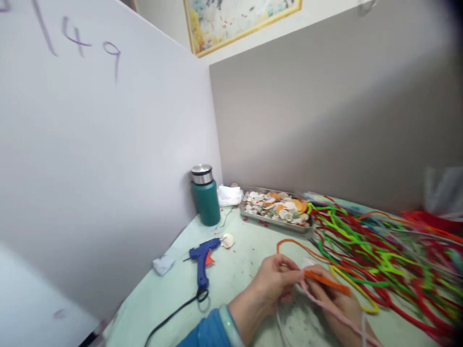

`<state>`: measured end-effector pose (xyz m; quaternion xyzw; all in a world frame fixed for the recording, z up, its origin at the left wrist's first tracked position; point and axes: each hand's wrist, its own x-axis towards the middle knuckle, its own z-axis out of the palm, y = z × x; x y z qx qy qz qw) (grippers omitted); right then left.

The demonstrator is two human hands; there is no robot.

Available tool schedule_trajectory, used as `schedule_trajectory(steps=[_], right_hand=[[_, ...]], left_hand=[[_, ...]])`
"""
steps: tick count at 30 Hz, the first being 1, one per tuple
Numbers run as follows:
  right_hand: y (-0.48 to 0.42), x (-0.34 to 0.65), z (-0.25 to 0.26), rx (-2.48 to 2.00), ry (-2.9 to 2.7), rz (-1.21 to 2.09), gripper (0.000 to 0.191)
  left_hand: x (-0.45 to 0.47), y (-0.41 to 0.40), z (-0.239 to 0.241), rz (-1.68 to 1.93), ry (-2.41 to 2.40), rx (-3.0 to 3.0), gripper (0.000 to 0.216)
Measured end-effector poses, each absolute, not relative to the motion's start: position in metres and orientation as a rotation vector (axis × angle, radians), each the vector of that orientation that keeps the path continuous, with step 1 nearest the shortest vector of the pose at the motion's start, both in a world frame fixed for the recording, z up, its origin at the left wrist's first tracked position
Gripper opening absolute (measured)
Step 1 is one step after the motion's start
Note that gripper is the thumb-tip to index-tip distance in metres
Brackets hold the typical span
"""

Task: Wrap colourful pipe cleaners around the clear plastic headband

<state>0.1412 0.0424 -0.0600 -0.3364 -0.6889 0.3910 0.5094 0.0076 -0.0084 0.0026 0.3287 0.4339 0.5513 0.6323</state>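
Observation:
Both hands meet low in the head view, their fingertips almost touching. My left hand (273, 284) is closed in a pinch on fuzzy pipe cleaners. Beside it, my right hand (334, 301) is also closed on them. An orange pipe cleaner (325, 281) lies across the right fingers. A pink pipe cleaner (329, 307) runs from the fingertips down over the right hand. One thin white strand (280, 324) hangs below the left hand. Behind the hands, another orange length (296, 242) arches up. Exactly how the strands join is hidden by the fingers.
A blue glue gun (202, 262) with a black cord lies left, its nozzle by a pale shell (227, 240). Farther back stand a green bottle (207, 197) and a metal tray (275, 222) of shells. Tangled colourful pipe cleaners (379, 255) cover the right. Partitions (325, 115) enclose the table.

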Motion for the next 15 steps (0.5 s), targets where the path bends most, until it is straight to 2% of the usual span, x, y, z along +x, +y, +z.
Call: schedule_trajectory(steps=[4, 8, 15], right_hand=[[0.042, 0.141, -0.053, -0.848, -1.532, 1.129, 0.023], [0.040, 0.143, -0.047, -0.818, -1.513, 1.198, 0.025], [0.046, 0.145, -0.061, -0.790, -1.703, 0.935, 0.013]], left_hand=[[0.004, -0.007, 0.002, 1.268, 1.041, 0.744, 0.040], [0.000, -0.007, 0.000, 1.216, 0.964, 0.719, 0.043], [0.000, -0.008, -0.001, 1.178, 0.938, 0.695, 0.040]])
